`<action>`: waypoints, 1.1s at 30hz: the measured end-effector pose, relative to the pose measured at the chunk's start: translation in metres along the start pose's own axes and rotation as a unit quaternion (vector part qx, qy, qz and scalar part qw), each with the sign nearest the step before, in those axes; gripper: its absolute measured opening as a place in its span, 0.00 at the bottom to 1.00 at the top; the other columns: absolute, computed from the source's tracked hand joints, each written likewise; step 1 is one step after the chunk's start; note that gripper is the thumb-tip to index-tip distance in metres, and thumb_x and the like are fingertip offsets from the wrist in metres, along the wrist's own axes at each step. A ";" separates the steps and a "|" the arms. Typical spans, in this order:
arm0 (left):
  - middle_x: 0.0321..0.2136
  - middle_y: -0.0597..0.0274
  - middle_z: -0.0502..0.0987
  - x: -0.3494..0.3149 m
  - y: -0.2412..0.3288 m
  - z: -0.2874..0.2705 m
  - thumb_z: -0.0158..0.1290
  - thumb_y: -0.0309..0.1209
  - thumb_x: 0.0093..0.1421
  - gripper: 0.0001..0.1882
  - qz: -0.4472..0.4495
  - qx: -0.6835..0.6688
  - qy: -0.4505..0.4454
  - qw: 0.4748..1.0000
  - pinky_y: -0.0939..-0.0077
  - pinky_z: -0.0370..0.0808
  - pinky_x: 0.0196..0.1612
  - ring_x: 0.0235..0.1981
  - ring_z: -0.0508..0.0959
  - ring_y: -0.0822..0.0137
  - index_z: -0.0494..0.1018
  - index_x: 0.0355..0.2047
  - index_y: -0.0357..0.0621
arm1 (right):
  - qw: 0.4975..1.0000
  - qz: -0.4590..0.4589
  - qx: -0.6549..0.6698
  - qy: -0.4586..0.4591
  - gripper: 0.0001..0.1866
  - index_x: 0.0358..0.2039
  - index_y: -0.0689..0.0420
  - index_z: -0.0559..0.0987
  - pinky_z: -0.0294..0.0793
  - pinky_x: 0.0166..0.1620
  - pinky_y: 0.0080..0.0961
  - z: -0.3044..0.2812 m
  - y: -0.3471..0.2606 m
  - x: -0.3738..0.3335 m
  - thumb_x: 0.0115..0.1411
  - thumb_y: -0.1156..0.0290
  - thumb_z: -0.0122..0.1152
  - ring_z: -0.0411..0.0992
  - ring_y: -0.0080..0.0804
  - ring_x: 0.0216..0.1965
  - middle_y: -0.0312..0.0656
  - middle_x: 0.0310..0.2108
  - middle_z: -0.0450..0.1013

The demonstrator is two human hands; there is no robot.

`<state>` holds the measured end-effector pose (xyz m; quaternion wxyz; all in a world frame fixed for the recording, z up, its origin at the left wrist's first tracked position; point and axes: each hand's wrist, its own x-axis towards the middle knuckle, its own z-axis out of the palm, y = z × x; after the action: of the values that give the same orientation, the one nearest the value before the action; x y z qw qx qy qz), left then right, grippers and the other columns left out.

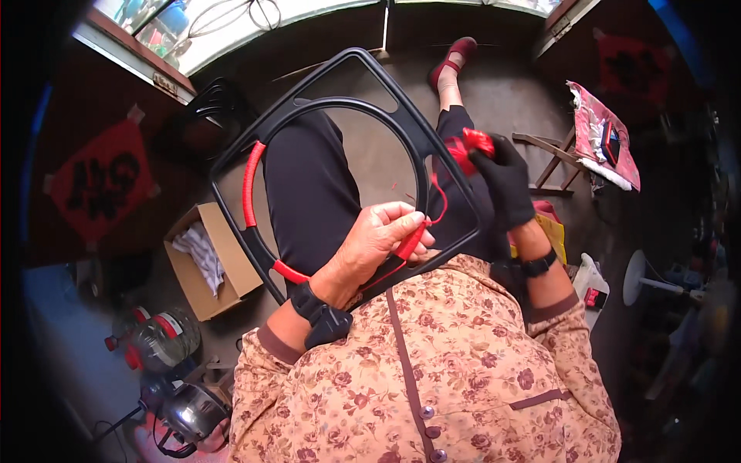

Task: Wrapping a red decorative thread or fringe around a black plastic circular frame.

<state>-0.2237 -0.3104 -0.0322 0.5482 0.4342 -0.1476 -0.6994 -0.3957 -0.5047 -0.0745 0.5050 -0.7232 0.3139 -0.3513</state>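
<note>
A black frame (407, 123), square outside with a round ring inside, lies tilted over my lap. Red cord is wound tightly round the ring at its left side (251, 181), with a shorter wound stretch (289, 272) lower down. My bare left hand (378, 235) is closed on the near right part of the ring, thumb and fingers pinching a red-wound section (409, 245). To the right, my black-gloved right hand (505, 181) is closed round a bundle of red cord (478, 141), just outside the frame's edge. A loose strand (444, 204) curves between the bundle and my left fingers.
An open cardboard box (235, 270) with a striped cloth stands at left, near large clear bottles (162, 339) and a metal kettle (193, 413). On the right are a folding stool (606, 139) with a phone-like item on its pink cover, and a white fan-like object (634, 278).
</note>
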 end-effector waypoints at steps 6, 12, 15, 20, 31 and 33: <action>0.26 0.60 0.79 -0.001 0.004 0.003 0.52 0.38 0.66 0.15 -0.022 0.030 -0.008 0.999 0.81 0.78 0.30 0.24 0.78 0.74 0.73 0.36 0.36 | 0.819 0.258 0.453 -0.241 0.16 0.50 0.59 0.74 0.73 0.46 0.22 0.050 -0.001 0.020 0.66 0.66 0.53 0.74 0.27 0.40 0.40 0.40 0.75; 0.26 0.63 0.79 0.002 -0.005 0.003 0.53 0.38 0.65 0.15 0.015 0.047 -0.021 0.999 0.82 0.77 0.28 0.24 0.78 0.74 0.74 0.41 0.38 | 0.761 0.330 0.484 -0.278 0.30 0.56 0.66 0.68 0.76 0.50 0.35 0.061 -0.043 0.011 0.64 0.54 0.54 0.74 0.43 0.46 0.56 0.53 0.70; 0.27 0.62 0.79 0.004 -0.006 0.001 0.51 0.38 0.66 0.15 0.009 0.064 -0.013 0.998 0.82 0.78 0.29 0.24 0.78 0.74 0.74 0.41 0.38 | 0.662 0.316 0.600 -0.321 0.46 0.64 0.61 0.57 0.75 0.51 0.40 0.057 -0.055 0.011 0.56 0.41 0.59 0.73 0.46 0.48 0.58 0.56 0.66; 0.26 0.61 0.79 0.002 -0.005 -0.001 0.51 0.38 0.67 0.14 0.026 0.063 -0.003 0.998 0.83 0.77 0.27 0.23 0.78 0.75 0.74 0.36 0.37 | 0.807 0.269 0.396 -0.346 0.43 0.63 0.61 0.59 0.75 0.50 0.36 0.031 -0.056 0.007 0.51 0.61 0.69 0.73 0.35 0.47 0.53 0.55 0.68; 0.26 0.57 0.79 0.000 0.002 -0.003 0.51 0.36 0.66 0.11 0.017 -0.008 0.063 0.998 0.81 0.78 0.25 0.21 0.78 0.74 0.71 0.34 0.40 | 0.848 0.328 0.412 -0.061 0.17 0.47 0.59 0.73 0.72 0.35 0.18 -0.025 -0.033 -0.063 0.66 0.59 0.53 0.72 0.19 0.33 0.32 0.32 0.73; 0.26 0.57 0.79 0.000 0.004 -0.004 0.51 0.36 0.66 0.11 0.017 -0.025 0.058 0.998 0.81 0.78 0.25 0.21 0.78 0.74 0.71 0.34 0.40 | 0.854 0.319 0.405 0.065 0.18 0.49 0.60 0.72 0.73 0.35 0.23 -0.044 -0.012 -0.076 0.66 0.60 0.52 0.72 0.25 0.30 0.35 0.31 0.73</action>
<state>-0.2180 -0.3110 -0.0318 0.5784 0.4574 -0.1054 -0.6671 -0.4731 -0.4623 -0.0674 0.8161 -0.2900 0.3895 -0.3132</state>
